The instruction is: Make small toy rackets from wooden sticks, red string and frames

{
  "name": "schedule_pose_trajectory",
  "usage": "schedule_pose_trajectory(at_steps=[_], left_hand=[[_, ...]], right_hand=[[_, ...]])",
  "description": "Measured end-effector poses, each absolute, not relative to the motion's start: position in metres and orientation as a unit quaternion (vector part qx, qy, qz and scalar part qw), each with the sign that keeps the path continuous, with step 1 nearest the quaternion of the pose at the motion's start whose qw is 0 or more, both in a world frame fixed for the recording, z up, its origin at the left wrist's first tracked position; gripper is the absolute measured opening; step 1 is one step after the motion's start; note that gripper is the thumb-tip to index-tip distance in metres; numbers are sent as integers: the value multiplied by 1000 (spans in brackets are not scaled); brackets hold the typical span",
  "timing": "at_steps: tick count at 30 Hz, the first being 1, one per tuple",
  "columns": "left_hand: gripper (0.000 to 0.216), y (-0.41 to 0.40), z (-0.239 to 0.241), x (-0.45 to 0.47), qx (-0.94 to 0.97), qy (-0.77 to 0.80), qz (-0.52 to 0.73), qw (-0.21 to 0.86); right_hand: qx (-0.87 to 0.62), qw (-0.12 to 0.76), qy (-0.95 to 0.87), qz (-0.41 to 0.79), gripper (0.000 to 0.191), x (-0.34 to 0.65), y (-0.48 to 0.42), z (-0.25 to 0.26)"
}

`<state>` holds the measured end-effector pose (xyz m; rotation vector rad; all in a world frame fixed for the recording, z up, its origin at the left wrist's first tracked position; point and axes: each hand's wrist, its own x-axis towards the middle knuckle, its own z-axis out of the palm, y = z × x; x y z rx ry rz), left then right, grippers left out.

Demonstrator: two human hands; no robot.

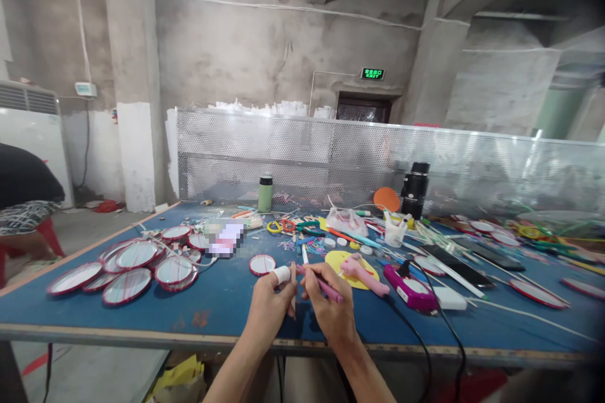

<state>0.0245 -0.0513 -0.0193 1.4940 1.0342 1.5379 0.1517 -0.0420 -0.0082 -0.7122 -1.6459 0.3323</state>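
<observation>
My left hand [270, 302] is closed around a thin pale stick [293, 289], held upright, with a white wrap on the index fingertip. My right hand [328, 299] is closed on a pink pen-like tool [326, 288], whose tip points left toward the stick. Both hands hover over the near edge of the blue table [208, 302]. A small red-rimmed round mirror [262, 264] lies just beyond the left hand. A pink glue gun [362, 271] rests on a yellow disc [347, 259] to the right of my right hand.
Several red-rimmed round mirrors [137, 264] lie at the left. A magenta device [409, 288] with black cables, a phone [460, 267], scissors [302, 227], a green bottle [265, 194] and a black flask [415, 189] crowd the table. A perforated metal screen [331, 157] stands behind. A person [23, 201] sits far left.
</observation>
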Motion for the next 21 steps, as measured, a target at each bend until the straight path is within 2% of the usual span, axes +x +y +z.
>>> schedule_pose_trajectory(at_steps=[21], left_hand=[[34,-50,-22,24,590,409,592,366]], right_hand=[[-295,606,-723,151,15,152,-42,-8]])
